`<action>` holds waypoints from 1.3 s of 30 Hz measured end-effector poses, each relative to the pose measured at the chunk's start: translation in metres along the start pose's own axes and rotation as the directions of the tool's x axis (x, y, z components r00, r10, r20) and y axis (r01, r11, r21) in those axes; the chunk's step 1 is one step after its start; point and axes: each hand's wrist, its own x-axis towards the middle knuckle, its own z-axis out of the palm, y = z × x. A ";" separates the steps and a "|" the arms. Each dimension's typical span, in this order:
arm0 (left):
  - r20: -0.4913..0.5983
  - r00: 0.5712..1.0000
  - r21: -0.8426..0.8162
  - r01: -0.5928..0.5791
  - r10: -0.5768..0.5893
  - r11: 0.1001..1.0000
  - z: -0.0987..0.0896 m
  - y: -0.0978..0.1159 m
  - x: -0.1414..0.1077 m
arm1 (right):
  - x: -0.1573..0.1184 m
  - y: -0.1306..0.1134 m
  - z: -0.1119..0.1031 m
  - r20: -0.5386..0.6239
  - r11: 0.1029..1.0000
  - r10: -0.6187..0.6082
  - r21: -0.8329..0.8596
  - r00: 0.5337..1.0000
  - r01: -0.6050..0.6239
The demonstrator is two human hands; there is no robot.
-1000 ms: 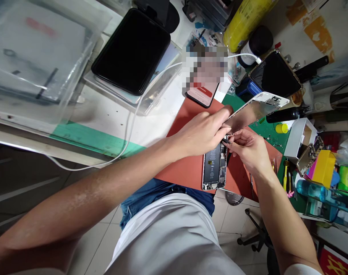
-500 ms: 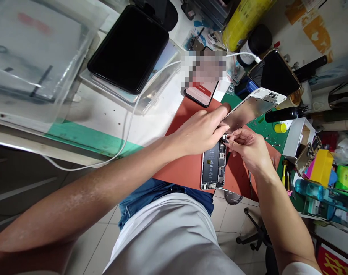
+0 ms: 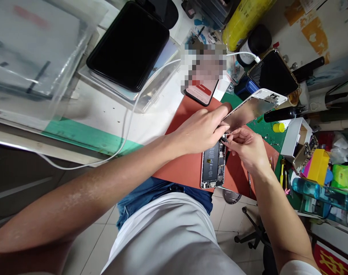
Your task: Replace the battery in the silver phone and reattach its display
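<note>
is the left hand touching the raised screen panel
Touching: the head view shows the left hand gripping the raised screen panel at its lower end, between thumb and fingers.

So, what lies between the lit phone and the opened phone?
In the head view, the left hand lies between them, over the red mat.

Cool, bright light, seemingly from above, falls on the red mat (image 3: 182, 168); a dark shadow lies on it towards four o'clock, below the right hand (image 3: 246, 145); the tilted panel (image 3: 245, 110) gives a soft sheen; beneath the table (image 3: 105, 122), near nine o'clock, all sinks into dimness; glare streaks the softly blurred plastic bag (image 3: 39, 53) at ten; mosaic squares hide much of the lit phone (image 3: 201, 91) at one; the left forearm (image 3: 105, 191) looks stretched towards eight.
</note>
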 end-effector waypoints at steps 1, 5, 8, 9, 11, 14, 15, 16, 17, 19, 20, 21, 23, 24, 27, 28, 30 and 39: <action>-0.002 1.000 -0.003 0.000 0.000 1.000 0.000 0.000 0.000 | 0.000 0.000 0.000 -0.002 1.000 -0.002 0.000 1.000 0.002; -0.015 1.000 -0.024 -0.008 0.007 1.000 0.001 -0.003 0.001 | -0.001 -0.001 0.002 -0.009 1.000 0.010 0.002 1.000 -0.010; 0.004 1.000 -0.064 -0.012 0.013 0.998 0.001 -0.004 0.001 | 0.000 -0.003 0.003 -0.016 1.000 0.020 0.001 1.000 -0.020; 0.008 1.000 -0.072 -0.012 0.013 0.997 0.001 -0.004 0.001 | 0.001 -0.003 0.003 -0.019 1.000 0.020 0.003 1.000 -0.020; -0.003 1.000 -0.071 -0.015 0.015 0.997 0.001 -0.005 0.001 | 0.001 -0.004 0.004 -0.021 1.000 0.018 0.013 1.000 -0.018; -0.033 0.999 -0.061 -0.019 0.017 0.998 0.002 -0.006 0.002 | 0.003 -0.003 0.004 -0.019 1.000 0.015 0.028 1.000 -0.015; -0.040 0.999 -0.063 -0.020 0.017 0.998 0.002 -0.007 0.002 | 0.004 -0.002 0.004 -0.017 0.999 0.015 0.030 1.000 -0.015; -0.045 0.999 -0.068 -0.019 0.016 0.998 0.003 -0.007 0.002 | 0.005 -0.002 0.004 -0.015 0.999 0.015 0.031 1.000 -0.014; -0.049 0.999 -0.074 -0.017 0.014 0.997 0.003 -0.007 0.003 | 0.006 -0.001 0.004 -0.014 0.999 0.014 0.031 1.000 -0.014; -0.054 0.999 -0.095 -0.008 0.003 0.995 0.003 -0.007 0.003 | 0.007 0.000 0.003 -0.015 0.999 0.008 0.036 1.000 -0.007; -0.055 0.998 -0.110 -0.001 -0.005 0.994 0.003 -0.007 0.004 | 0.006 0.001 0.003 -0.012 0.999 0.002 0.040 1.000 -0.001; -0.059 0.998 -0.126 0.006 -0.014 0.992 0.003 -0.007 0.004 | 0.004 0.001 0.002 -0.010 0.999 -0.006 0.043 1.000 0.007; -0.064 0.998 -0.165 0.018 -0.029 0.986 0.003 -0.008 0.004 | -0.003 0.003 0.001 -0.022 1.000 -0.021 0.022 1.000 0.022; -0.061 0.998 -0.188 0.023 -0.035 0.982 0.004 -0.008 0.004 | -0.009 0.004 0.001 -0.043 0.999 -0.032 -0.013 0.999 0.031; -0.047 0.998 -0.229 0.036 -0.048 0.973 0.003 -0.008 0.005 | -0.031 0.010 0.002 -0.121 0.967 -0.154 -0.220 0.981 0.124; -0.046 0.998 -0.227 0.037 -0.049 0.973 0.003 -0.008 0.005 | -0.038 0.013 0.003 -0.122 0.932 -0.243 -0.305 0.962 0.197; -0.054 0.997 -0.212 0.037 -0.050 0.977 0.003 -0.007 0.005 | -0.049 0.020 0.005 -0.058 0.798 -0.469 -0.455 0.881 0.395; -0.096 0.994 -0.178 0.031 -0.049 0.983 0.005 -0.009 0.006 | -0.044 0.046 -0.002 0.327 0.245 -0.754 -0.665 0.570 0.706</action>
